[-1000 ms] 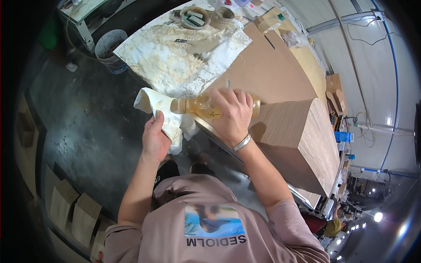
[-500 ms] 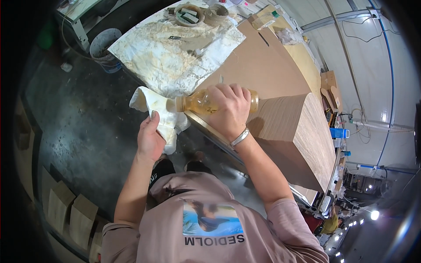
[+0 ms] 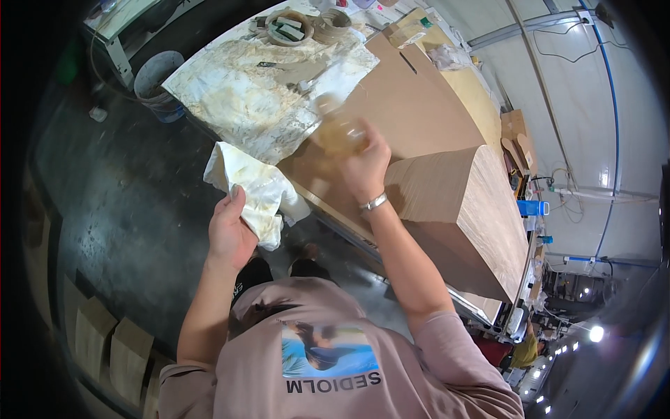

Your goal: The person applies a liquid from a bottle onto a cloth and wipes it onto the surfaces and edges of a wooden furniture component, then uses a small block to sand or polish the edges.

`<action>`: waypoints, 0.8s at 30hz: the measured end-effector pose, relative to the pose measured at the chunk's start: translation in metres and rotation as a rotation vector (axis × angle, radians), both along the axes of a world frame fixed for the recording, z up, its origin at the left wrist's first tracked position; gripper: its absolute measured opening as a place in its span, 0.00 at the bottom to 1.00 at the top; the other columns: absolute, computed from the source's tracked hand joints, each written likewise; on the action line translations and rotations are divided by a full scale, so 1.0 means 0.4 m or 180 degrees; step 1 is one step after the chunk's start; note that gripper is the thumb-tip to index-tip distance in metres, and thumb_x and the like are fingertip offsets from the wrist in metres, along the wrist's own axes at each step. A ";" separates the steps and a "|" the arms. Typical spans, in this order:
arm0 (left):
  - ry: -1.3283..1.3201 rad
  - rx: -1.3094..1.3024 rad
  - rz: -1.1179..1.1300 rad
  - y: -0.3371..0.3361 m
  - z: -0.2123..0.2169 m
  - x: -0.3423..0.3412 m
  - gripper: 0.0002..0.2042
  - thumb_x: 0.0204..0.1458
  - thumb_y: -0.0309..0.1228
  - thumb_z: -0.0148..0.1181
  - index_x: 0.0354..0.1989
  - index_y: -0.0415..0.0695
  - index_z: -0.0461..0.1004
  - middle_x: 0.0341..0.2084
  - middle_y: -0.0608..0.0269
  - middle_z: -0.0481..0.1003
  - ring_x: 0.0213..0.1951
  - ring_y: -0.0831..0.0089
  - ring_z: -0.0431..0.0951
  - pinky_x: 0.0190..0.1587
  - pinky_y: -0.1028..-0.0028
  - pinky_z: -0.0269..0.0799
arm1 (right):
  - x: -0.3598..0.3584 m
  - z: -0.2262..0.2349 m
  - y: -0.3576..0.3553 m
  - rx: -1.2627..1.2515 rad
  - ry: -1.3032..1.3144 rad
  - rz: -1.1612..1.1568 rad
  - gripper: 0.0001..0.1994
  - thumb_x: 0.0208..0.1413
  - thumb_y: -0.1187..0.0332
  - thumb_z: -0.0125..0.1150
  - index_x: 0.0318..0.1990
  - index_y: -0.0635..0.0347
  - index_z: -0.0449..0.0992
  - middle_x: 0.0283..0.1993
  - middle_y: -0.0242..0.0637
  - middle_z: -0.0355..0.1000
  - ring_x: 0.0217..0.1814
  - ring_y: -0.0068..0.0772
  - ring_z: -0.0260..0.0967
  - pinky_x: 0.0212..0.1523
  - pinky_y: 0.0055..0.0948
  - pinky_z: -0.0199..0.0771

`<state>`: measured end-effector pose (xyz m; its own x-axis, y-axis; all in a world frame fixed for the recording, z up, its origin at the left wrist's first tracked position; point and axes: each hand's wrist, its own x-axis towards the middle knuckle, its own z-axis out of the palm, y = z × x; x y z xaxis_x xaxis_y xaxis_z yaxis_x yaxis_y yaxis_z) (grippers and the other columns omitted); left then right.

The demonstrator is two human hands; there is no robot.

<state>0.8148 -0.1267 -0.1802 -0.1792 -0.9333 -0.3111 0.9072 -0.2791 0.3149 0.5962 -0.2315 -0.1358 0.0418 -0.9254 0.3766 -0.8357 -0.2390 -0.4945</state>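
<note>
A stained white cloth is held up in my left hand, the thumb pressed over it and the other fingers behind it. My right hand is wrapped round a clear bottle with amber liquid in it, blurred by motion. The bottle stands nearly upright over the table's near edge, its mouth toward the far side. Close to my right wrist is a tall stack of wood-patterned sheets.
A brown board covers the table. A stained white sheet lies at its far left, bearing tape rolls. A bucket stands on the floor at left. More panels are stacked at lower left.
The bottle has been swung up and away from the cloth, from lying sideways to nearly upright. My left hand still holds the cloth in about the same place.
</note>
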 end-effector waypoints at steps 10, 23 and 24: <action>0.0020 -0.0022 -0.0167 0.033 -0.036 0.028 0.22 0.65 0.38 0.43 0.60 0.34 0.61 0.56 0.53 0.69 0.57 0.62 0.71 0.60 0.60 0.65 | -0.083 -0.062 -0.230 -0.0608 -0.3164 -0.1258 0.39 0.31 0.87 0.71 0.57 0.65 0.61 0.53 0.41 0.68 0.52 0.37 0.70 0.51 0.34 0.75; -0.0282 0.0159 -0.0656 0.086 -0.069 -0.181 0.20 0.64 0.35 0.46 0.58 0.32 0.64 0.52 0.54 0.72 0.53 0.66 0.74 0.57 0.66 0.67 | -0.091 0.277 0.297 -0.1324 0.0925 0.1844 0.25 0.44 0.73 0.68 0.54 0.60 0.73 0.62 0.50 0.64 0.63 0.59 0.63 0.65 0.51 0.58; -0.0535 0.0260 -0.0820 0.090 -0.055 -0.224 0.20 0.64 0.34 0.45 0.57 0.31 0.65 0.53 0.54 0.72 0.53 0.66 0.74 0.58 0.67 0.66 | -0.195 0.294 0.331 -0.2056 0.1632 0.1857 0.27 0.42 0.66 0.70 0.54 0.61 0.73 0.63 0.52 0.63 0.66 0.60 0.59 0.65 0.53 0.57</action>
<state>0.7252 -0.0907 -0.2021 -0.3462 -0.8347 -0.4284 0.7406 -0.5234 0.4214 0.5182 -0.0991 -0.0180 0.7204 -0.3339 0.6079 -0.5781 -0.7734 0.2603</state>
